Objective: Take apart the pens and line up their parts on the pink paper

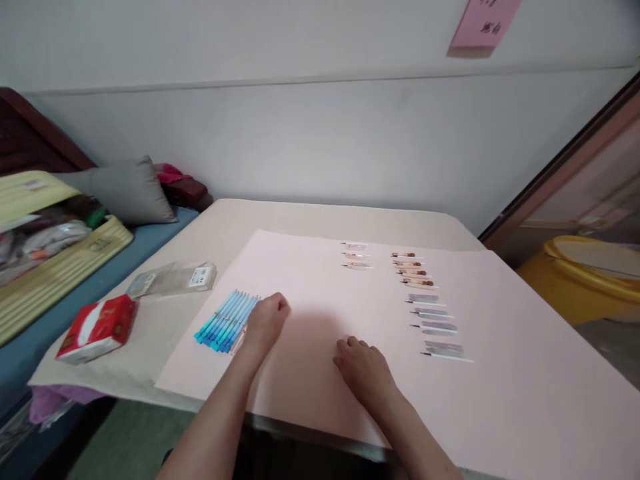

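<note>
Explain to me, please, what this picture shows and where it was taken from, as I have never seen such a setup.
There is no machine: these are a person's own bare hands, filmed from above by a camera worn on the head. A pink sheet covers much of the table. The left hand is beside a row of blue pens; the right hand is over the sheet's near part. Slim pen-like pieces lie farther right. Left of the sheet are a clear plastic case and a red packet. I see nothing held, though the curled fingers could hide something small.
</note>
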`<state>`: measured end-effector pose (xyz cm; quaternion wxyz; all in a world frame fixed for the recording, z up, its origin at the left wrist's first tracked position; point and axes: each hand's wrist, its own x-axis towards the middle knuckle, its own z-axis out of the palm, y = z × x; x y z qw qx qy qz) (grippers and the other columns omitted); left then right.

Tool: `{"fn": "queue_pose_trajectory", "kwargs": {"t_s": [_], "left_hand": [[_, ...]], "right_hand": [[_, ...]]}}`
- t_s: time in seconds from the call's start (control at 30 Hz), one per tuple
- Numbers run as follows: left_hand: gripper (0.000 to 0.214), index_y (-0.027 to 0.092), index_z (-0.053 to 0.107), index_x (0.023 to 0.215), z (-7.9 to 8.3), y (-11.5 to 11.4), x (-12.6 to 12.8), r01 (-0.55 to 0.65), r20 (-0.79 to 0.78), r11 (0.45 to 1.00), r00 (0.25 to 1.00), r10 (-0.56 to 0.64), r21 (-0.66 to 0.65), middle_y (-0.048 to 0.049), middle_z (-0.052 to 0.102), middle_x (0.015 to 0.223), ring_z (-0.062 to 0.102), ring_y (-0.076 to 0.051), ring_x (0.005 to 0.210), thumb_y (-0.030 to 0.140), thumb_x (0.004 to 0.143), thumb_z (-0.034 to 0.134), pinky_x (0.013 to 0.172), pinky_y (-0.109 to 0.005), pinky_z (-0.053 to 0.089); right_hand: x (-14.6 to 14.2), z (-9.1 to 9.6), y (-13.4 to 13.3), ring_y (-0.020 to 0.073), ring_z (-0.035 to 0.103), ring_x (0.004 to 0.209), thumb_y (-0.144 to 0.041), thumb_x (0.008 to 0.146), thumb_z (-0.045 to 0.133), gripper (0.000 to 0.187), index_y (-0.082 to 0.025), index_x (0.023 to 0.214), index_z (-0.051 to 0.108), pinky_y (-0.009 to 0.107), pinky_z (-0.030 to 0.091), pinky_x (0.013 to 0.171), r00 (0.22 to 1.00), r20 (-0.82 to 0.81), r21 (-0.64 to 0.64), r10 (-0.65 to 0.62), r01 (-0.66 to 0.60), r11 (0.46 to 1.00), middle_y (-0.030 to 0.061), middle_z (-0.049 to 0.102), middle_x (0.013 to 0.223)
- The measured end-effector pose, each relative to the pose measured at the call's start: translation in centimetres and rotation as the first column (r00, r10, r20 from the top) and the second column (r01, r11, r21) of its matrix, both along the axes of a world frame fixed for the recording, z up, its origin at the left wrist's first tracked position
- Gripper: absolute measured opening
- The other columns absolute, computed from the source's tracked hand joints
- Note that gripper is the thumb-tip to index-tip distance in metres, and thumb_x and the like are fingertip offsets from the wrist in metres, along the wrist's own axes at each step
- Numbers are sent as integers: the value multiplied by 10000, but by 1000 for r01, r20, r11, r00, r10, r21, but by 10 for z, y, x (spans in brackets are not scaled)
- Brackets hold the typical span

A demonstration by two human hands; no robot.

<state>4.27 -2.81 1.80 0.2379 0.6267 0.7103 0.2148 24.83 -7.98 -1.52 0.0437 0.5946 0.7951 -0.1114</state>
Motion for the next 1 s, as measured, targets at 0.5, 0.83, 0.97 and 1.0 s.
{"fn": "queue_pose_trajectory", "kwargs": {"t_s": [0.5,0.83,0.97,1.0], "left_hand": [[43,192,531,646,-27,4,-15,-19,-269,986,963,-27,-165,-121,646,753,599,-263,819,162,674,521,710,-331,370],[426,189,525,930,-38,13,9,-18,280,989,958,58,-145,-7,549,569,558,-197,613,32,535,554,618,-279,355],[548,154,460,1146,-25,10,31,77,745,980,661,88,-184,54,499,524,441,-106,448,136,609,571,498,-230,333],[525,148,481,1134,-22,8,36,96,807,976,582,102,-193,45,515,545,446,-96,460,159,619,584,501,-223,342]], "right_hand": [[1,-1,1,237,592,875,-226,849,449,189,-161,953,593,336,404,713,1000,-19,17,-6,6,1000,111,614,941],[-2,13,1,188,593,928,-239,889,359,288,-207,1064,586,303,409,774,865,-479,-49,-150,144,988,75,637,1015],[-7,15,4,170,597,883,-287,856,411,308,-162,1100,551,294,438,753,470,-800,-336,-373,164,927,75,640,956],[-9,16,4,164,605,841,-313,848,430,311,-155,1091,542,287,449,716,354,-821,-433,-449,127,892,72,636,929]]}}
